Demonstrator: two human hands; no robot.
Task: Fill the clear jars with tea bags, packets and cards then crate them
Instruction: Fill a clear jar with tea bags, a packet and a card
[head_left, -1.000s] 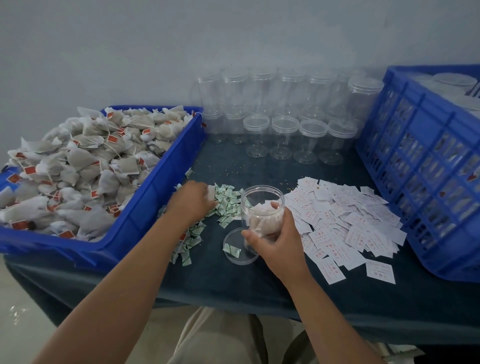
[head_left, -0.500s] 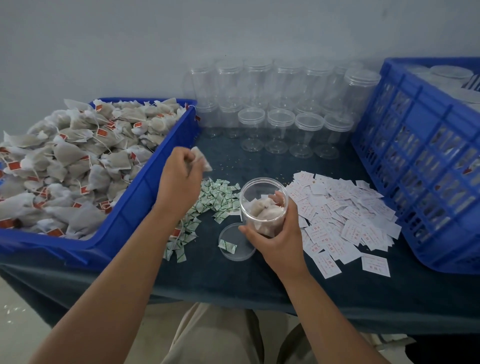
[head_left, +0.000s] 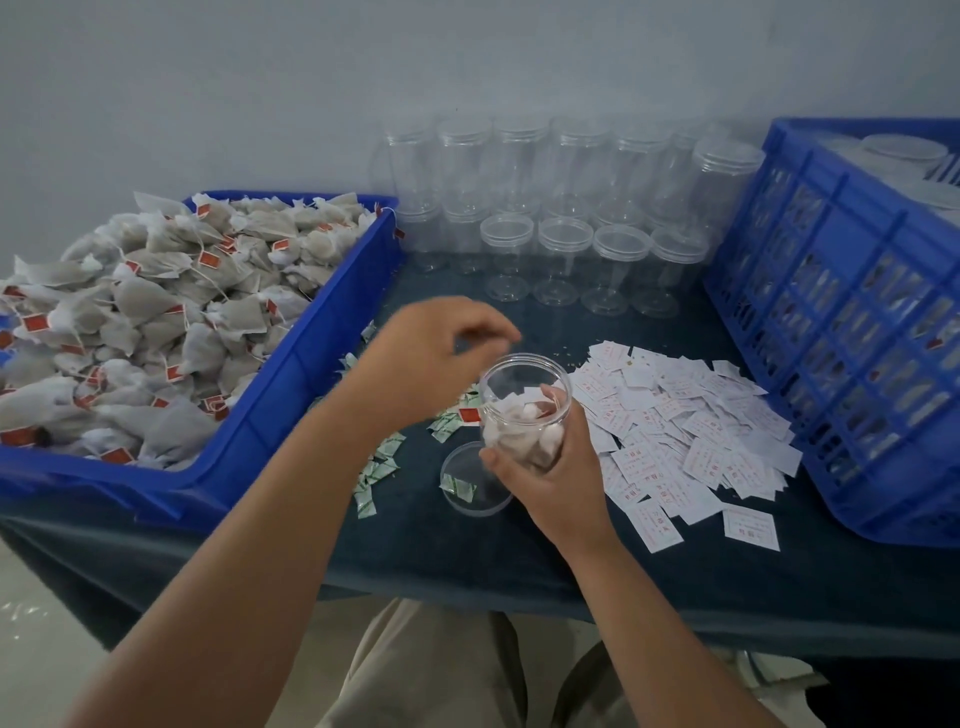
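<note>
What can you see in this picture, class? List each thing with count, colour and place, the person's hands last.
Table: one, dark cover.
Bin: one, blue, table's left.
Tea bags: many, grey-white with red tags, heaped in the bin.
Held jar: one, clear, part-filled with tea bags.
Packets: many, green-white, between bin and held jar.
Lid: one, clear, on the table, one packet in it.
Cards: many, white with red print, right of the held jar.
Empty jars: many, clear, stacked at the back.
Crate: one, blue, slatted, right; lidded jars inside.
Left hand: over the held jar's mouth, fingers blurred.
Right hand: grips the held jar.
</note>
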